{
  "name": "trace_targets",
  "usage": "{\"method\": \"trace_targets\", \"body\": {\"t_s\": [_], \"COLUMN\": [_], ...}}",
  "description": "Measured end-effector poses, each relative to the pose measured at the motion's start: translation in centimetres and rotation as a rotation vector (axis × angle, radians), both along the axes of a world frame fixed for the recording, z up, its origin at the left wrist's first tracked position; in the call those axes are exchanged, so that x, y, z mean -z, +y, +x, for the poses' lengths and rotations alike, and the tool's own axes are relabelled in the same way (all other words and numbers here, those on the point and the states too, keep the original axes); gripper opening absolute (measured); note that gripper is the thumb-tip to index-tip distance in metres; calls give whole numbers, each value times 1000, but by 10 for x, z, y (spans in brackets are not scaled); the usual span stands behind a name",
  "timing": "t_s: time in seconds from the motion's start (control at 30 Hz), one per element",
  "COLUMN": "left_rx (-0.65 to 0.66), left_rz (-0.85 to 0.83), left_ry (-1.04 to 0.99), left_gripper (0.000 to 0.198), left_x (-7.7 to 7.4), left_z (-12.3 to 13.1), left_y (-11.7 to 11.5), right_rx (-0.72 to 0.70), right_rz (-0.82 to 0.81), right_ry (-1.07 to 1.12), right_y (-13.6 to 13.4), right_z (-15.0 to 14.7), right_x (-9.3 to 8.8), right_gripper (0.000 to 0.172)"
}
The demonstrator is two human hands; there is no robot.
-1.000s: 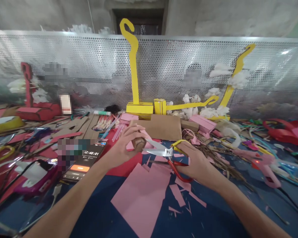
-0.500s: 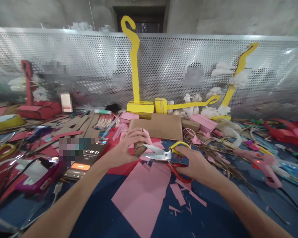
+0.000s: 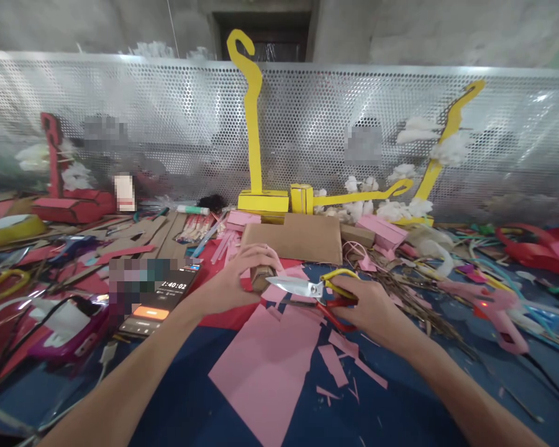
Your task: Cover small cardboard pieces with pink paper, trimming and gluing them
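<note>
The scissors [image 3: 298, 287], agape a moment ago, have closed beside the cardboard block [image 3: 261, 280]. The right hand [image 3: 369, 304] curls its fingers round them; the left hand's [image 3: 240, 277] fingers pinch the block. Pink scraps [image 3: 334, 365] (quite a mess) litter the blue surface [image 3: 181, 388] before a perforated metal panel [image 3: 307, 118].

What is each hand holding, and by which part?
The right hand holds scissors by their yellow and red handles; the left hand grips a small brown cardboard piece from above, over its top.
</note>
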State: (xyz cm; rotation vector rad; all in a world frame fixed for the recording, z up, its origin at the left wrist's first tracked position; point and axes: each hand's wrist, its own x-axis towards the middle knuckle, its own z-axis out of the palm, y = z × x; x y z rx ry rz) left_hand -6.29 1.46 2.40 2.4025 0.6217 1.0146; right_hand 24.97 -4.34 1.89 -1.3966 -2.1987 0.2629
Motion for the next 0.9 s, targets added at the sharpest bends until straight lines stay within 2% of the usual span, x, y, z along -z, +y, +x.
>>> {"method": "trace_targets", "body": {"t_s": [0.2,0.33,0.57,0.9], "left_rx": [-1,2,16,11], "left_rz": [-30,-20,-12,-30], "left_ry": [10,3,-9,0], "left_gripper": [64,61,52,57], "left_x": [0,0,-3,-4], "left_z": [-3,-3,0,1], "left_y": [1,1,-1,-2], "right_rx": [-38,-75,-106,-80], "right_rz": [84,76,26,4], "right_ry": [67,36,0,2], "right_y": [-2,-2,-3,1], "right_z": [-2,-1,-1,2], "right_x": [-3,-3,-5,-1], "right_gripper": [21,33,27,22]}}
